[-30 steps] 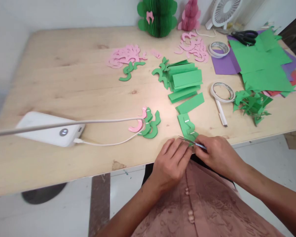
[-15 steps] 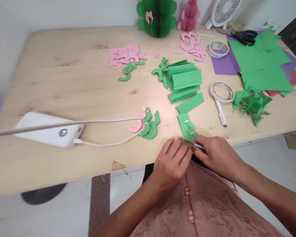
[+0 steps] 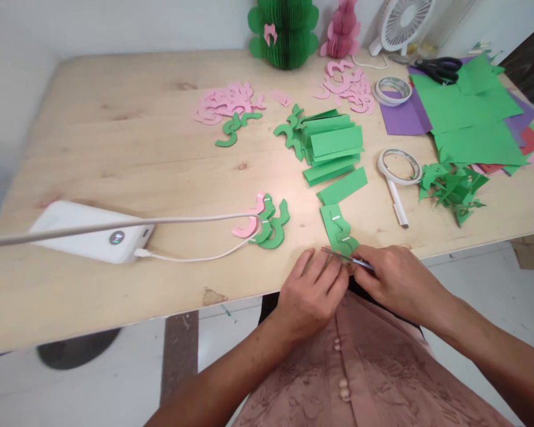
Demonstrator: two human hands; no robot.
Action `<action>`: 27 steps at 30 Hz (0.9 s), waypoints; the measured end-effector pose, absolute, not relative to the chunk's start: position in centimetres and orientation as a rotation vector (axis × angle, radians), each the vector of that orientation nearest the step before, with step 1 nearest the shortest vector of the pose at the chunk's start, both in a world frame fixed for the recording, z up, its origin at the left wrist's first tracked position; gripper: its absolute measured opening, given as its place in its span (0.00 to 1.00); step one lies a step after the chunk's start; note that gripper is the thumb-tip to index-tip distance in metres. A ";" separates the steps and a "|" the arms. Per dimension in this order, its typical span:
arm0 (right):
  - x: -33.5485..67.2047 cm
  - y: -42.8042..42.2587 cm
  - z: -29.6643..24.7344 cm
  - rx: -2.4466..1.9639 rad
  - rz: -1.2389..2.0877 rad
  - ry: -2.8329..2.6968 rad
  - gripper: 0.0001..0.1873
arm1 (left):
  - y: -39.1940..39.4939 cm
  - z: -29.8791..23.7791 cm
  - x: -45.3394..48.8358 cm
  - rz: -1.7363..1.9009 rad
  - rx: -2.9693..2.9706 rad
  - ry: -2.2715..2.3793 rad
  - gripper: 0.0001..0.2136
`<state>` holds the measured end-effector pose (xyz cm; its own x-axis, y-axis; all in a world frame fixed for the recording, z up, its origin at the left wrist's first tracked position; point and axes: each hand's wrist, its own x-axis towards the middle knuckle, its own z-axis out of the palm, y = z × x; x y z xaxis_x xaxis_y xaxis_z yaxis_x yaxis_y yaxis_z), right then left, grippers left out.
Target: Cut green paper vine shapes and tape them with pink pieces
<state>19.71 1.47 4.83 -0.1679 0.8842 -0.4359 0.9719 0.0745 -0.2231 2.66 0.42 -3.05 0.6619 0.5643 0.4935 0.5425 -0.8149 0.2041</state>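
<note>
A folded green paper strip (image 3: pixel 331 220) with a wavy outline and small white marks lies at the table's near edge. My left hand (image 3: pixel 314 290) is closed at its lower end, fingers bent together; they hide part of the strip. My right hand (image 3: pixel 394 276) grips a slim pointed blade with a pale bluish handle (image 3: pixel 362 263), mostly hidden by the fingers, so its exact kind is unclear. The blade points left across the strip's near end, by my left fingertips. Left of the strip lie curved green cutouts (image 3: pixel 276 231) and a pink cutout (image 3: pixel 247 227).
Folded green strips (image 3: pixel 336 142) stand beyond my hands. To the right are a tape roll (image 3: pixel 400 166), a white pen (image 3: pixel 397 204), green scraps (image 3: pixel 454 187), green sheets (image 3: pixel 467 112) and black scissors (image 3: pixel 440 68). A power bank (image 3: pixel 89 231) with a cable lies left.
The blade and my right hand have shifted very slightly right. My left hand stays in nearly the same place, and the strip looks much the same.
</note>
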 end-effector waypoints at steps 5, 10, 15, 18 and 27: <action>20.1 1.3 4.7 1.980 -0.828 2.173 0.10 | 0.3 -3.2 2.6 0.873 2.847 0.943 0.11; 20.9 1.6 4.7 2.055 -0.933 2.176 0.12 | 0.2 -3.3 2.6 0.887 2.851 0.950 0.11; 21.7 1.5 4.7 2.100 -0.992 2.143 0.13 | 0.2 -3.3 2.6 0.887 2.838 0.956 0.11; 21.7 1.4 4.7 2.096 -1.025 2.172 0.13 | 0.1 -3.3 2.5 0.907 2.818 0.953 0.12; 20.8 1.7 4.3 2.022 -1.107 2.258 0.09 | 0.0 -3.5 2.2 0.921 2.811 0.930 0.14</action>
<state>20.81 1.73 4.29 -0.2126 0.9046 -0.3696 0.8463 -0.0187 -0.5324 2.17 0.02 -3.54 0.6438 0.5557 0.5260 0.5316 -0.8193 0.2150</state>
